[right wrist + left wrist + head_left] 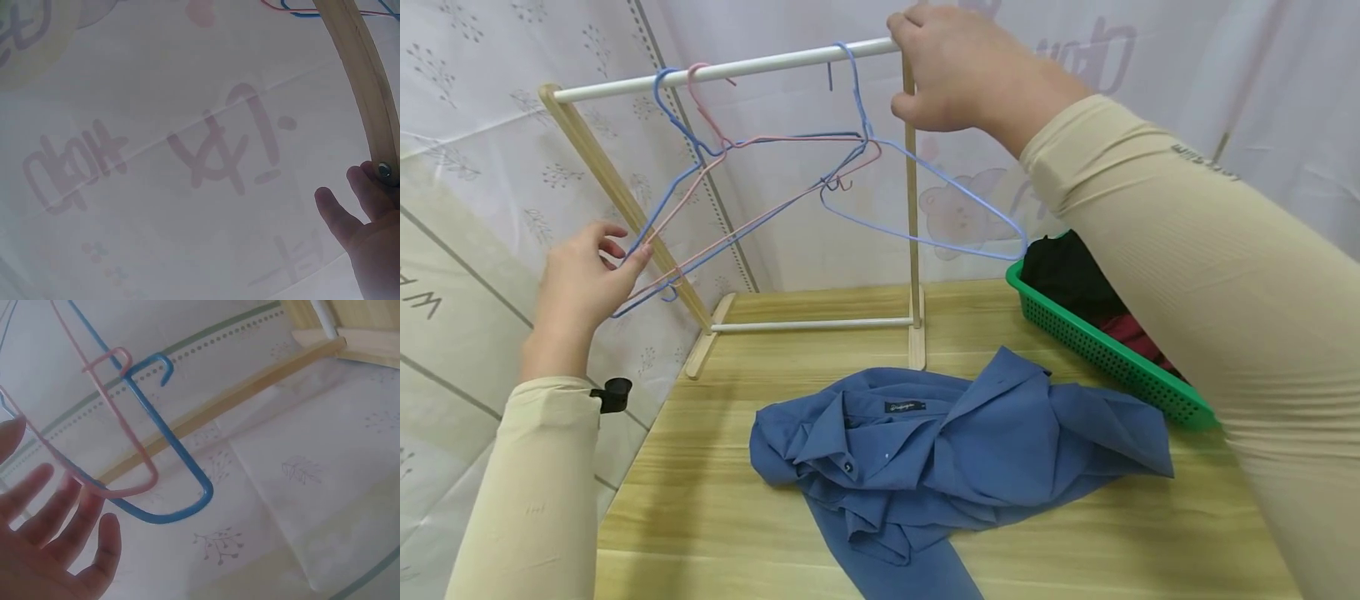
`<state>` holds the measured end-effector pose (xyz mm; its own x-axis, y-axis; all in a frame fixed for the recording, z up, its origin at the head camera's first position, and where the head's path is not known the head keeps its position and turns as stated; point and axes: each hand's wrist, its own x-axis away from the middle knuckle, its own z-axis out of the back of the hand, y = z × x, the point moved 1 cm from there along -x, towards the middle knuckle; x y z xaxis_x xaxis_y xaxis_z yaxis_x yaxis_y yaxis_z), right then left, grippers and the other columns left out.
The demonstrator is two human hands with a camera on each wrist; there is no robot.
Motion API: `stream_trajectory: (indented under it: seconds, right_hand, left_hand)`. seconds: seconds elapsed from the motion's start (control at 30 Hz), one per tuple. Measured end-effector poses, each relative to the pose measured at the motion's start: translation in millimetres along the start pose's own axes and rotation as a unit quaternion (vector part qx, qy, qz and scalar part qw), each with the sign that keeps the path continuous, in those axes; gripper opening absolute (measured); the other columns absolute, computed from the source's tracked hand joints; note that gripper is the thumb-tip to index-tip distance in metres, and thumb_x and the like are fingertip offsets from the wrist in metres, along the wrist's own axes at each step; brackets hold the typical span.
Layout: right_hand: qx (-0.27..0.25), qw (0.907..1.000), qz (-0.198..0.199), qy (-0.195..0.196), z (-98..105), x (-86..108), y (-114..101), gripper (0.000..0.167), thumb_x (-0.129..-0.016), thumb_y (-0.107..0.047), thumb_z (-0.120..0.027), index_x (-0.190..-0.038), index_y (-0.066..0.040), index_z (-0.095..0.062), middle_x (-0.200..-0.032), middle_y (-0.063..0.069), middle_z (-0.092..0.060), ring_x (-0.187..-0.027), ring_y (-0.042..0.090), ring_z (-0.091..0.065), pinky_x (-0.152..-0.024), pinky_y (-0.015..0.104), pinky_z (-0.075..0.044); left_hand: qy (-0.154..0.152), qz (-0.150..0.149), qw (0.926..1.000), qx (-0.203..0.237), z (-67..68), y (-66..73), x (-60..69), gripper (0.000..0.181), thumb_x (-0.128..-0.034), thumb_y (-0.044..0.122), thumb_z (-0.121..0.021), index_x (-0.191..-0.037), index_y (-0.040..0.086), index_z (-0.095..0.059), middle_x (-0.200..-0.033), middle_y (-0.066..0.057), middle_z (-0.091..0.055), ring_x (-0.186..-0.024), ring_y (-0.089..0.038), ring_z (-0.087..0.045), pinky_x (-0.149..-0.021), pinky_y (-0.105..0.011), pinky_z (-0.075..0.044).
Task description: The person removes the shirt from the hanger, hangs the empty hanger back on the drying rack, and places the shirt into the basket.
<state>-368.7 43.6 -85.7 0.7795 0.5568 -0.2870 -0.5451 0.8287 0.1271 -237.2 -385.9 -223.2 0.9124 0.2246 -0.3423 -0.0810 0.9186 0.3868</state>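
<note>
The right hand (955, 71) holds the top right corner of a small clothes rack (805, 57), where the white rod meets the wooden post (359, 81). Its little finger stands loose in the right wrist view. At the left, the other hand (587, 271) touches the outer ends of a pink hanger (119, 419) and a dark blue hanger (165, 434), with its fingers spread and slightly bent. Both hang from the rod, as does a light blue hanger (958, 198) further right. Below lies a crumpled blue shirt (992, 442), collar upward.
A green basket (1075, 342) with black and dark red cloth stands at the right of the wooden table (662, 500), partly behind the right forearm. The rack's feet (709, 337) rest near the table's back edge. A patterned curtain (790, 225) hangs behind.
</note>
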Motion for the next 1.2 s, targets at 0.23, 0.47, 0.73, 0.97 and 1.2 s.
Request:
stream_trajectory:
  seconds: [0.23, 0.47, 0.73, 0.97, 1.2]
  right_hand:
    - [0.0, 1.0, -0.002, 0.005, 2, 0.7, 2, 0.081, -0.105, -0.033, -0.048, -0.168, 0.004, -0.012, -0.174, 0.025, -0.025, -0.152, 0.047, -0.038, -0.132, 0.053, -0.027]
    - [-0.003, 0.9999, -0.002, -0.013, 1, 4.3, 11, 0.085, -0.105, -0.033, -0.046, -0.17, -0.001, -0.001, -0.18, 0.02, -0.006, -0.152, 0.05, -0.037, -0.132, 0.055, -0.026]
    - [-0.017, 0.9988, 0.003, -0.045, 5, 20.2, 17, 0.086, -0.111, -0.046, -0.039, -0.169, -0.015, 0.018, -0.179, 0.011, 0.018, -0.166, 0.048, -0.006, -0.133, 0.06, -0.012]
    - [-0.165, 0.9853, -0.039, -0.025, -12, 66.6, 39, 0.07, -0.115, -0.042, -0.024, -0.172, -0.018, 0.009, -0.178, 0.003, 0.02, -0.168, 0.03, 0.012, -0.136, 0.052, 0.003]
    - [-0.352, 0.9254, -0.138, -0.02, -107, 153.5, 69, 0.066, -0.115, -0.045, -0.026, -0.173, -0.018, -0.009, -0.18, 0.002, 0.014, -0.168, 0.031, 0.01, -0.134, 0.061, 0.002]
  left_hand:
    - [0.002, 0.0, 1.0, 0.001, -4.0, -3.6, -0.8, 0.064, -0.107, 0.052, -0.051, -0.148, 0.003, -0.054, -0.134, -0.028, -0.063, -0.116, -0.045, -0.063, -0.081, -0.049, -0.047]
    - [0.008, -0.014, 0.9999, 0.005, -4.1, 4.2, -6.7, 0.063, -0.108, 0.048, -0.048, -0.15, 0.0, -0.053, -0.15, -0.032, -0.055, -0.137, -0.056, -0.05, -0.106, -0.071, -0.041]
    - [0.065, -0.079, 0.9947, 0.009, 2.9, 25.5, -0.3, 0.051, -0.106, 0.034, -0.056, -0.138, -0.005, -0.06, -0.15, -0.032, -0.055, -0.148, -0.058, -0.038, -0.125, -0.066, -0.028]
    - [0.114, -0.153, 0.9799, 0.058, -5.5, 63.7, 20.4, 0.042, -0.102, 0.026, -0.065, -0.13, -0.005, -0.067, -0.152, -0.029, -0.056, -0.147, -0.053, -0.043, -0.125, -0.064, -0.03]
    - [0.067, -0.187, 0.9765, 0.084, -34.4, 95.2, 46.3, 0.045, -0.1049, 0.029, -0.064, -0.139, 0.0, -0.065, -0.164, -0.025, -0.044, -0.156, -0.05, -0.033, -0.126, -0.071, -0.025]
